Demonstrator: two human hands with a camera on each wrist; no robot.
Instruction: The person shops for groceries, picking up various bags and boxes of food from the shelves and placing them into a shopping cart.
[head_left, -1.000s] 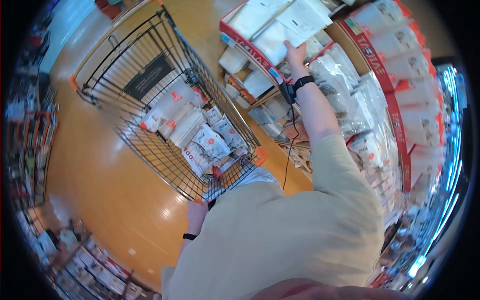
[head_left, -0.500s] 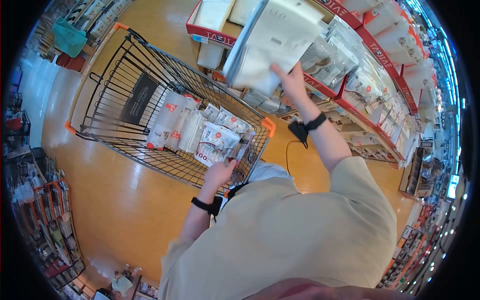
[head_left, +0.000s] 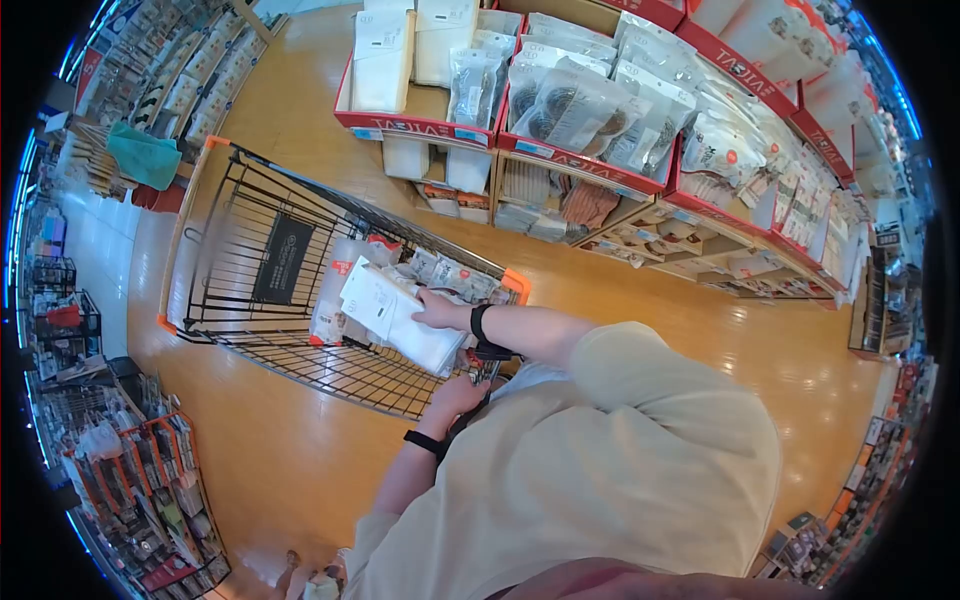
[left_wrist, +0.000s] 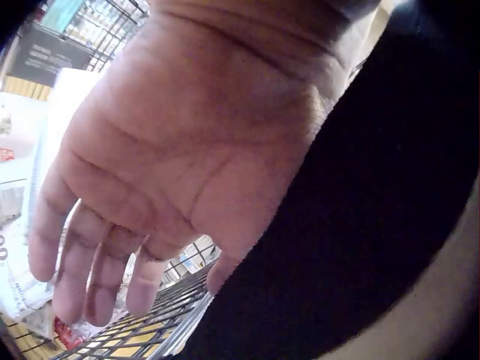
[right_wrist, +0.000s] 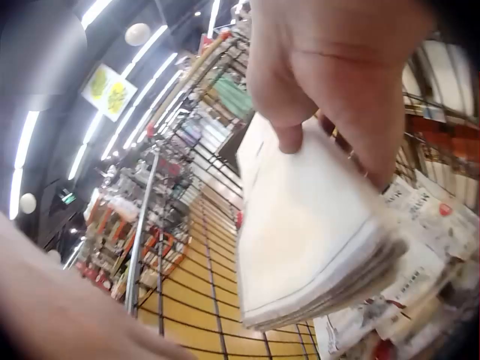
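Bright striplights, floor glare; wrist views softly blurred, head view fisheye-warped.

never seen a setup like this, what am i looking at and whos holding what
No robot here: a person's bare hands, filmed by three worn cameras. The head camera looks down on a wire shopping cart with plastic-wrapped packets inside, near shop displays. Each wrist camera shows its own hand up close. The right hand grips a flat white stack above the packets. The left hand is beside the cart, fingers relaxed, holding nothing visible.
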